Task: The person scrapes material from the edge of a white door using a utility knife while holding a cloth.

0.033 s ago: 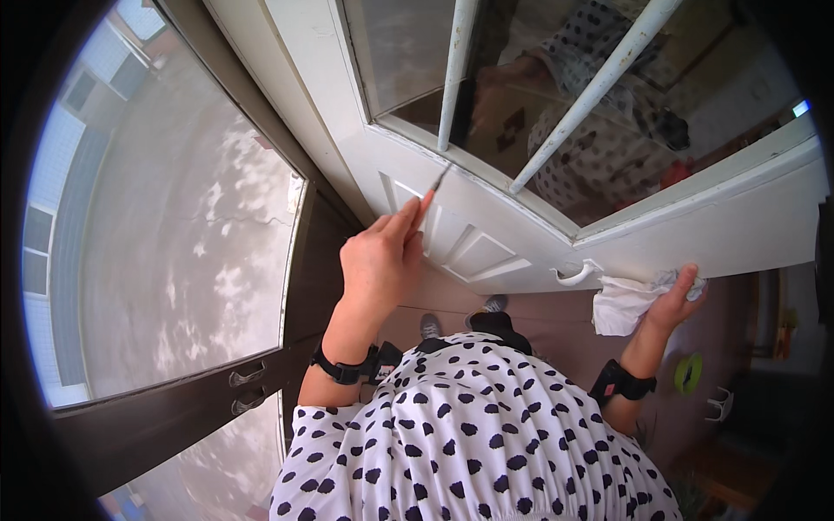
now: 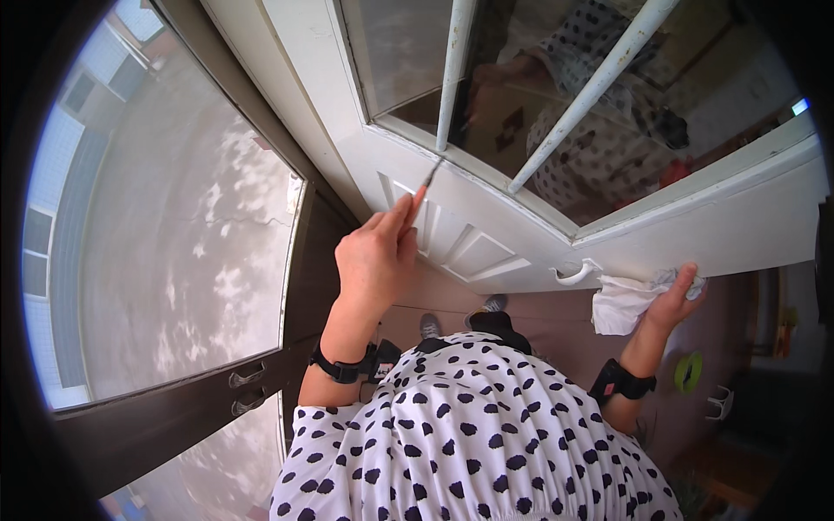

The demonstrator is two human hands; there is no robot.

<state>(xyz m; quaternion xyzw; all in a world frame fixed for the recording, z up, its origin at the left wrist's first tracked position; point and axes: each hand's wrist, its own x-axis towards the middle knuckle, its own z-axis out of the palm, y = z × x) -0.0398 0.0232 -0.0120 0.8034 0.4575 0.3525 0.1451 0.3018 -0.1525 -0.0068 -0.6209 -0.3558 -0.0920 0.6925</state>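
Observation:
My left hand (image 2: 373, 257) is closed around a slim tool with an orange handle (image 2: 420, 203) and a narrow dark tip, perhaps a small brush. Its tip meets the white ledge (image 2: 440, 160) under the door's glass, close to the foot of a white bar (image 2: 452, 82). Over at the right, my right hand (image 2: 671, 304) grips a crumpled white cloth (image 2: 618, 306) against the lower edge of the white door (image 2: 512, 204). A curved white handle (image 2: 575, 274) sticks out of the door beside the cloth.
On the left stands a dark-framed glass door (image 2: 295, 286) with metal handles (image 2: 247, 373). A second white bar (image 2: 599, 91) crosses the pane, which reflects my spotted top. A green round object (image 2: 687, 372) lies low at the right.
My left hand has shifted slightly left, and the tool's tip has slid left along the ledge. The right hand and the cloth stay nearly where they were.

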